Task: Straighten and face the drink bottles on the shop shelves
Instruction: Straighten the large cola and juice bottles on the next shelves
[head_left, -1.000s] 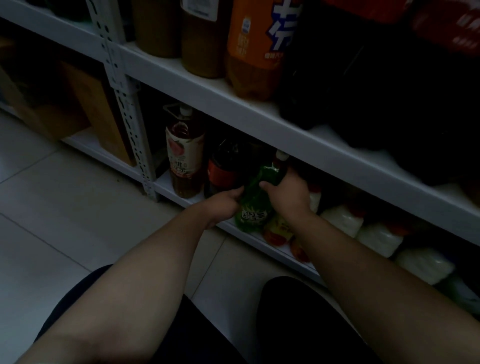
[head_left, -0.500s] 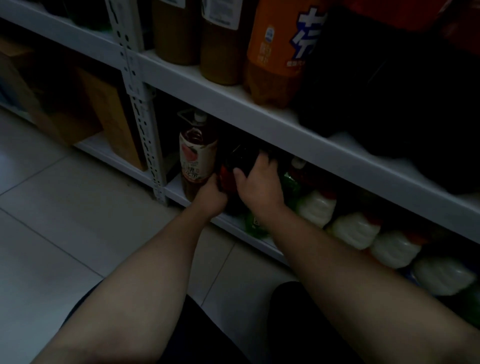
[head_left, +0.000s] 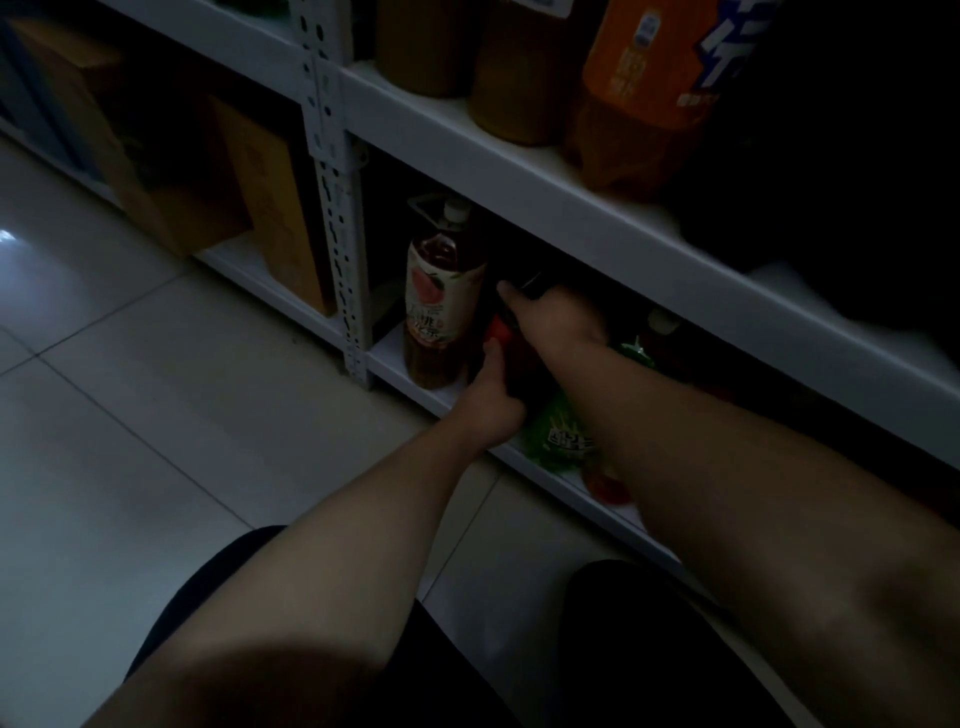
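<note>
A dark cola bottle with a red label (head_left: 511, 358) stands on the bottom shelf (head_left: 395, 358), second from the left. My left hand (head_left: 491, 405) grips its lower body from the left. My right hand (head_left: 556, 322) holds its upper part, fingers curled over the shoulder. Left of it stands a peach tea bottle (head_left: 441, 306), upright, label facing out. A green bottle (head_left: 563, 436) lies tilted under my right forearm. The scene is very dim.
The shelf above (head_left: 519, 171) carries brown tea bottles (head_left: 519, 73) and an orange-labelled bottle (head_left: 644, 88). A perforated upright post (head_left: 337, 208) stands left of the bottles, with cardboard boxes (head_left: 260, 197) beyond it. Tiled floor (head_left: 130, 389) lies at left; my dark-clothed knees are below.
Both hands left the green bottle and moved left to the dark cola bottle, which they now hold. The view has shifted left and closer.
</note>
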